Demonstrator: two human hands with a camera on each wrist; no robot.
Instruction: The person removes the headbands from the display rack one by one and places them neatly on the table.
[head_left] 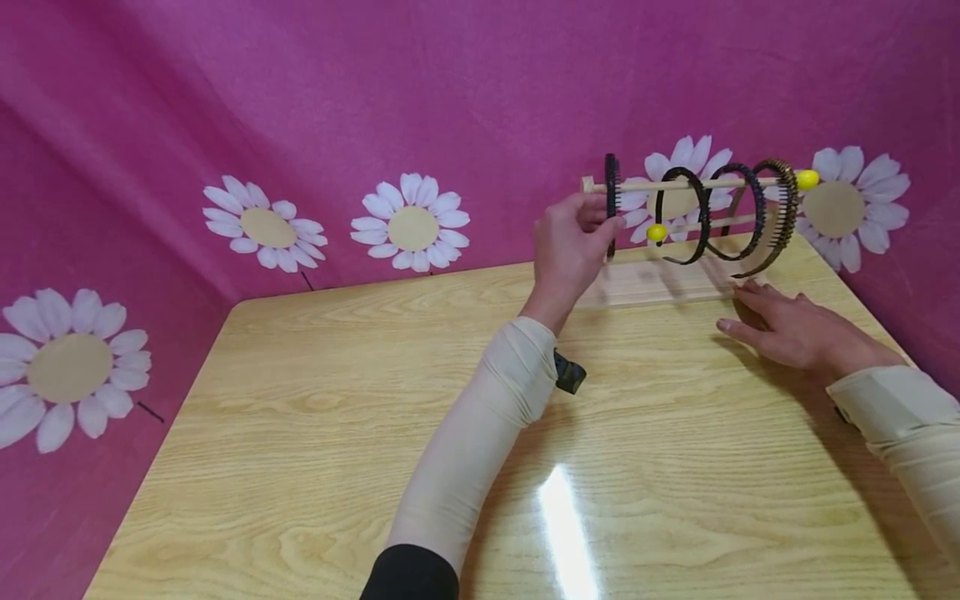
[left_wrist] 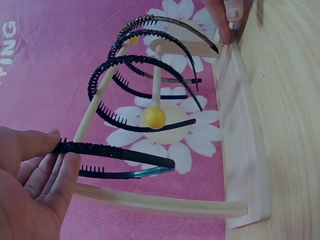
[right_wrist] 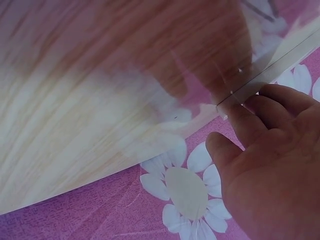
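A wooden headband stand (head_left: pixel 652 285) sits at the back right of the table, with two rods ending in yellow balls. At the left end of the upper rod, my left hand (head_left: pixel 566 250) holds a black toothed headband (left_wrist: pixel 107 149) between thumb and fingers. In the left wrist view this headband encircles the rod's end. Farther right hang a black headband (head_left: pixel 707 212), a dark one (head_left: pixel 760 208) and a brown-gold one (head_left: pixel 789 200). My right hand (head_left: pixel 802 329), fingers extended, rests its fingertips at the front edge of the stand's base near its right end.
The wood-grain table (head_left: pixel 337 442) reflects a bright strip of light in front. A pink cloth (head_left: pixel 487 100) with white daisies hangs close behind the stand and along both sides. One yellow ball (head_left: pixel 656 233) sticks out leftward between the headbands.
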